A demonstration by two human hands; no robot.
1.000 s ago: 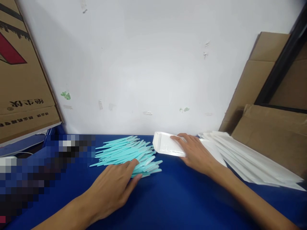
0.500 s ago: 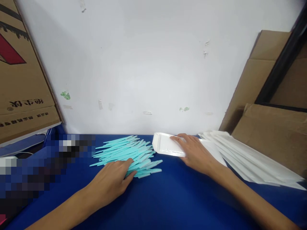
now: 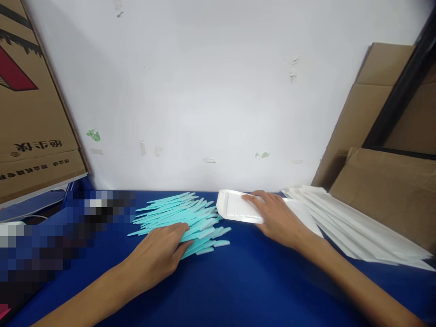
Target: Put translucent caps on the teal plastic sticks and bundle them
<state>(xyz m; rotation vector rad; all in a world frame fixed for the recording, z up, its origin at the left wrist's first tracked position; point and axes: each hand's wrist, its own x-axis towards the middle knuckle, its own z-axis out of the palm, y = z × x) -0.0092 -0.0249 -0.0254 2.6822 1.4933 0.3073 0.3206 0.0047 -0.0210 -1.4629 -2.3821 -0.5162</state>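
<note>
A loose pile of thin turquoise plastic sticks lies on the blue table. My left hand rests on the near edge of that pile, fingers stretched flat over a few sticks. My right hand lies flat on a long white paper pouch, pressing it down near its open left end. The pouch tops a fanned stack of similar white pouches that spreads to the right.
A white wall stands just behind the table. A large printed cardboard box leans at the left. Brown cardboard sheets and a black bar stand at the right. A blurred patch covers the table's left part.
My left hand has slid left and slightly back along the near edge of the stick pile, nudging a few sticks. My right hand and the pouch have stayed put.
</note>
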